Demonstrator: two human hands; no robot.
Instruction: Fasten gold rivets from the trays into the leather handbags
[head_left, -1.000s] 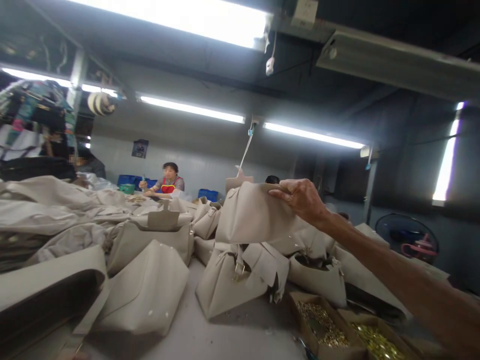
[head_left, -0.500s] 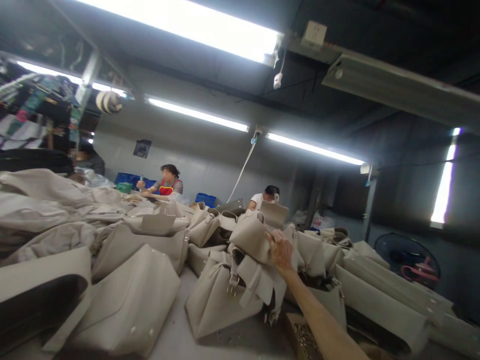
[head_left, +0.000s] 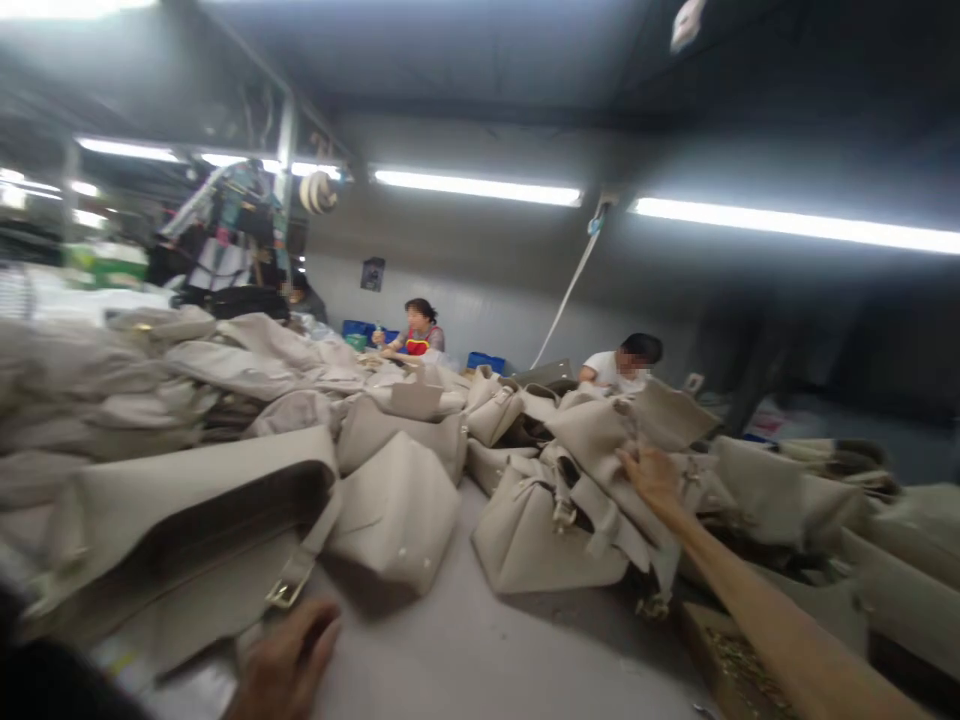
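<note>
A dark ceiling runs over the workroom, with long fluorescent tubes [head_left: 477, 187] giving off a cold white light. The far wall [head_left: 495, 310] is pale grey, and a small dark poster [head_left: 372, 274] hangs on it. A white cable [head_left: 571, 285] slants down from a ceiling fitting. Blue crates [head_left: 485, 362] sit low against that wall. On the left, a metal post [head_left: 283, 150] stands beside a rack of hanging goods [head_left: 229, 225] and a striped round shade [head_left: 318, 192].

Left hand [head_left: 285, 663] come into view at lower edge, just beside buckle strap [head_left: 296, 568] of cream handbag [head_left: 187, 535]. Right hand [head_left: 651, 478] lowered, now down on flap of second handbag [head_left: 600, 440], no longer lifting it high.
</note>
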